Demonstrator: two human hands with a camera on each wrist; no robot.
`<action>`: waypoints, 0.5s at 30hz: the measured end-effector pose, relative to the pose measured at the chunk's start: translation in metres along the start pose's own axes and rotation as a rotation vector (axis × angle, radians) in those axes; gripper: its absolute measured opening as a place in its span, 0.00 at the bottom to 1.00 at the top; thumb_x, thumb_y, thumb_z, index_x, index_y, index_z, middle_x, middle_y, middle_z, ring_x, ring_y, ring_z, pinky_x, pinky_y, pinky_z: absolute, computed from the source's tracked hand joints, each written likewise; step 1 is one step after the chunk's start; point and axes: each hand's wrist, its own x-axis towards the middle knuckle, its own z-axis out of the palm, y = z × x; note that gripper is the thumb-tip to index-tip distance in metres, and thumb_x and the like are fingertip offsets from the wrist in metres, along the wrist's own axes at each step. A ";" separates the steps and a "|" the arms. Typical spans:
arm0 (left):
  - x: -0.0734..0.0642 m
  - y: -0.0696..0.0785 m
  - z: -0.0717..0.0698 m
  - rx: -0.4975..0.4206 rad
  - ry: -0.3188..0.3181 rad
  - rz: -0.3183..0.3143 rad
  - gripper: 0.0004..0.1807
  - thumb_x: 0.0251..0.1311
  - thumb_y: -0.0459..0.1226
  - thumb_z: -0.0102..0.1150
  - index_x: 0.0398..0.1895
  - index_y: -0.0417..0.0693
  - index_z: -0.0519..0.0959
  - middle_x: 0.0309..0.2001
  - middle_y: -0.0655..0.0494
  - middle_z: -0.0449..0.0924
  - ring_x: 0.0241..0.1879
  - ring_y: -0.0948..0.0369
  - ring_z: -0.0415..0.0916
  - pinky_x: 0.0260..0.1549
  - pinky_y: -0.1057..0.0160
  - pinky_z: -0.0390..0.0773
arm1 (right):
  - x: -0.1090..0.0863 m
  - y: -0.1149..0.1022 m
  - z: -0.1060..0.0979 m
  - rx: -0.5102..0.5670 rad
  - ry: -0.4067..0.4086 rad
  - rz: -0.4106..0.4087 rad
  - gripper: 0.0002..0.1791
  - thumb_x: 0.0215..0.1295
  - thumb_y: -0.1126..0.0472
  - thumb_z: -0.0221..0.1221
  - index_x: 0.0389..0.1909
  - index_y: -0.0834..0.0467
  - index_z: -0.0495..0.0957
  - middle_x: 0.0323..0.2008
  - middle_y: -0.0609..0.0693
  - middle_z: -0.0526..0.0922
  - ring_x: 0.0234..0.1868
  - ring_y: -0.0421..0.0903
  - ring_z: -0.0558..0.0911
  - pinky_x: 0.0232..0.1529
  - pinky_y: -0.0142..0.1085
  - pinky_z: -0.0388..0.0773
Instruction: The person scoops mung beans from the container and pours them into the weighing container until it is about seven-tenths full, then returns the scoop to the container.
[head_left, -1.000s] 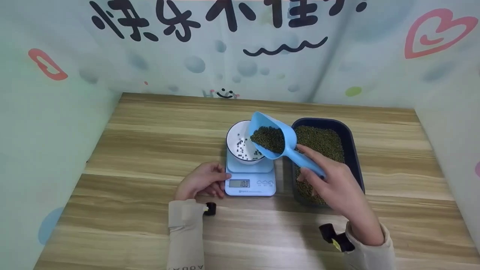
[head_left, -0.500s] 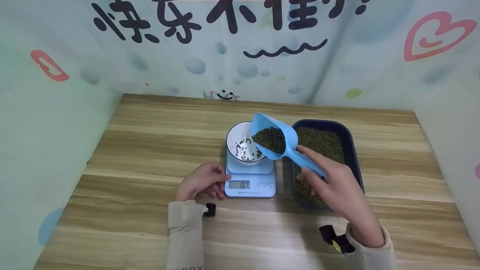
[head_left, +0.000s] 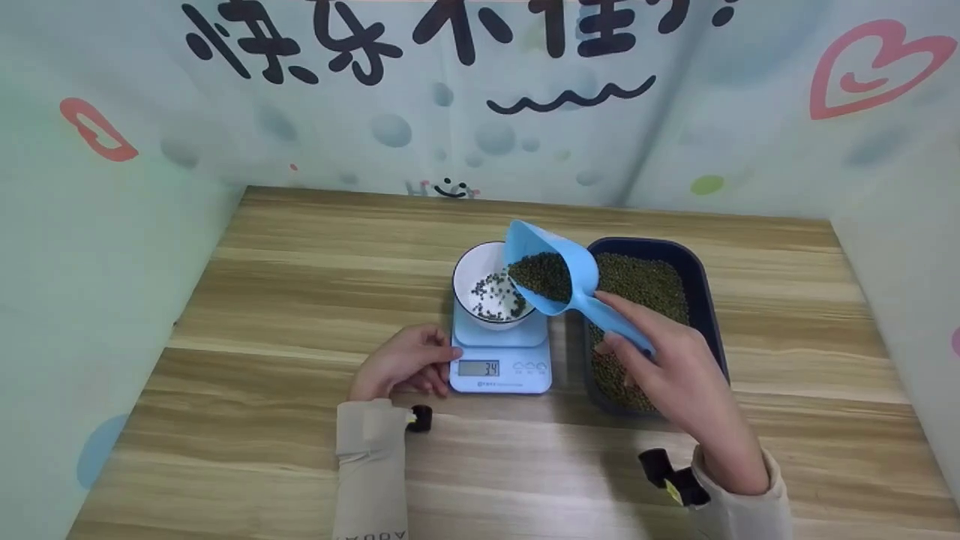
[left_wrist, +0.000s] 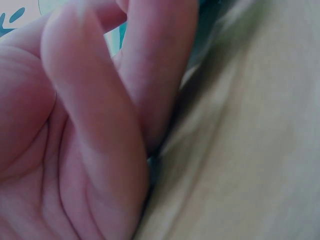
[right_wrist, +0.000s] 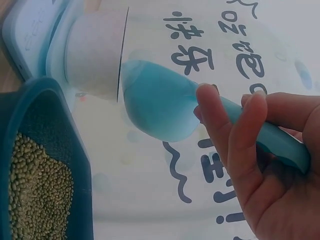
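Nearest, two beige sleeves point(head_left: 373, 465) are seen over the wooden table point(head_left: 262, 300). By the left hand point(head_left: 401, 364), the left edge of the blue scale point(head_left: 517, 381) is touched with the thumb tip, while the fingers are bent beside it; whether the scale is truly pinched cannot be told, as the left wrist view is filled by skin and blurred wood. By the right hand point(head_left: 679, 364), the handle of a blue scoop point(head_left: 583, 277) is gripped between thumb and curled fingers. Beneath that hand, a dark tray point(head_left: 706, 307) spread with green beans point(head_left: 643, 289) is set just to the scale's right. Slightly farther, a white bowl point(head_left: 478, 262) is stood upright on the scale's platform, and the scoop's lip is held over its right side. More beans are now scattered in the bowl than half a second ago, and the figures on the display point(head_left: 478, 368) have been changed, while the scoop has been shifted only slightly. A slow, gradual pour may thus be judged under way, with a good heap left in the scoop. Farthest, a pale backdrop point(head_left: 495, 139) printed with black characters is hung behind the table.
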 end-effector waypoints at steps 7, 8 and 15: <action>0.000 0.000 -0.001 0.006 0.004 -0.019 0.17 0.53 0.43 0.61 0.35 0.40 0.69 0.23 0.45 0.76 0.20 0.51 0.79 0.12 0.67 0.73 | 0.000 0.000 0.000 -0.024 0.004 -0.032 0.24 0.63 0.61 0.53 0.60 0.44 0.66 0.31 0.44 0.81 0.16 0.36 0.74 0.17 0.29 0.72; 0.000 0.000 -0.001 0.007 0.004 -0.020 0.17 0.52 0.43 0.61 0.35 0.40 0.69 0.23 0.45 0.76 0.20 0.51 0.79 0.12 0.67 0.73 | 0.000 0.000 0.000 -0.029 0.005 -0.041 0.24 0.63 0.61 0.53 0.60 0.44 0.66 0.31 0.44 0.81 0.16 0.35 0.74 0.16 0.29 0.72; 0.001 0.000 0.000 0.007 0.005 -0.015 0.17 0.52 0.43 0.61 0.35 0.39 0.69 0.22 0.45 0.76 0.19 0.52 0.79 0.12 0.67 0.73 | 0.000 0.001 0.000 -0.037 0.007 -0.038 0.24 0.62 0.62 0.54 0.60 0.44 0.66 0.31 0.43 0.81 0.15 0.33 0.72 0.17 0.29 0.71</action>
